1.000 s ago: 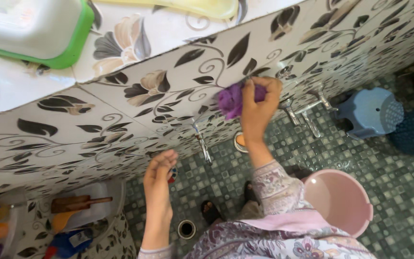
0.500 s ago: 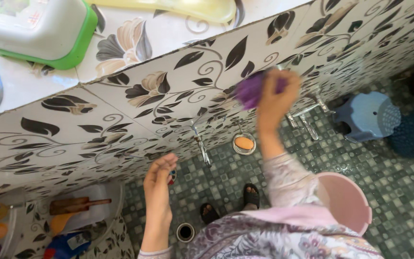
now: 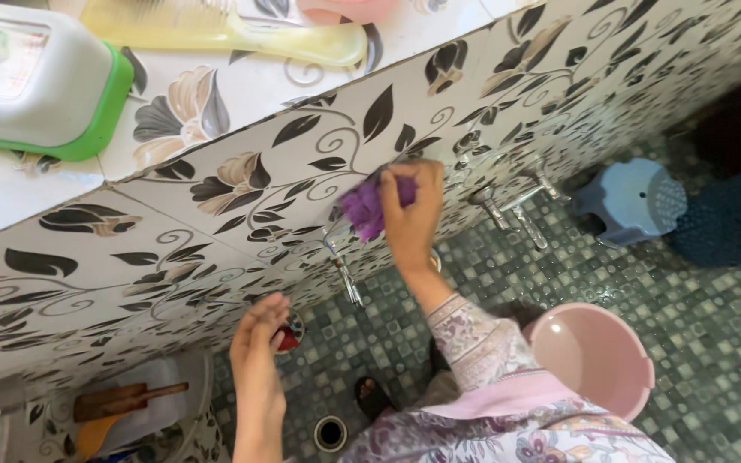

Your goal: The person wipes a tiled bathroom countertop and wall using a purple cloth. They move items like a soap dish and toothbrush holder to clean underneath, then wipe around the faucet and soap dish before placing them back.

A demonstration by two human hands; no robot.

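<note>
**A:** What do I have closest to the camera?

**B:** My left hand (image 3: 259, 360) rests on the floral black-and-white tiled wall (image 3: 216, 231), fingers closed lightly around a small round red-and-dark object (image 3: 290, 333); I cannot tell what it is. Beside my patterned sleeve stands a round pink plastic basin (image 3: 593, 360) on the green mosaic floor (image 3: 713, 334).

**A:** And further out?

**B:** My right hand (image 3: 412, 214) presses a purple scrubbing cloth (image 3: 364, 208) flat against the wall, fingers gripping it, just above a metal tap (image 3: 343, 273). More metal taps (image 3: 516, 204) stick out to the right, near a small blue plastic stool (image 3: 628, 201).

**A:** Farthest?

**B:** On the tiled counter (image 3: 242, 86) lie a white box with a green lid (image 3: 40, 81) and a pale yellow comb (image 3: 233, 30).
</note>
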